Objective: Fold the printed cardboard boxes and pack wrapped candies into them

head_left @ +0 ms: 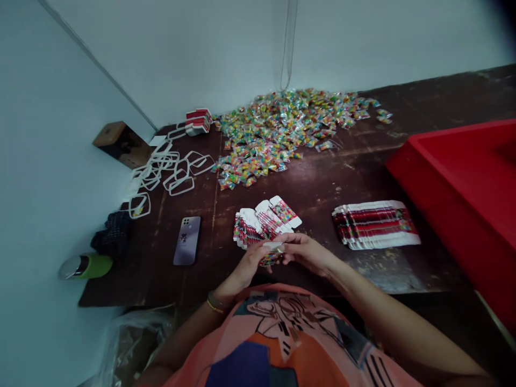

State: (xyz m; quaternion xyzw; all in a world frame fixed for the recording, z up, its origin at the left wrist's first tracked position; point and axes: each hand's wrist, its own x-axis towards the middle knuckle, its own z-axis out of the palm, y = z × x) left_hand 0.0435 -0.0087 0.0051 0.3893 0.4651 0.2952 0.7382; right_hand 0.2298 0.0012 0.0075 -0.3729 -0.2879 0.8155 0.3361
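Close to my body, at the table's near edge, both hands hold a small printed cardboard box (pixel 271 259) with a white flap on top. My left hand (pixel 250 262) grips its left side. The fingers of my right hand (pixel 305 251) are closed on its right side, by the flap. Whether anything is inside the box cannot be seen. Just beyond my hands lies a fanned pile of flat printed cartons (pixel 258 223) with white flaps. A neat row of red and white folded cartons (pixel 375 224) lies to the right.
A heap of small clear packets with colourful contents (pixel 282 129) spreads along the wall. At left are white frame-shaped pieces (pixel 181 172), a red-and-white stack (pixel 199 121), a brown box (pixel 123 144), a phone (pixel 187 241) and a green bottle (pixel 86 266). A red bin (pixel 443 161) stands at right.
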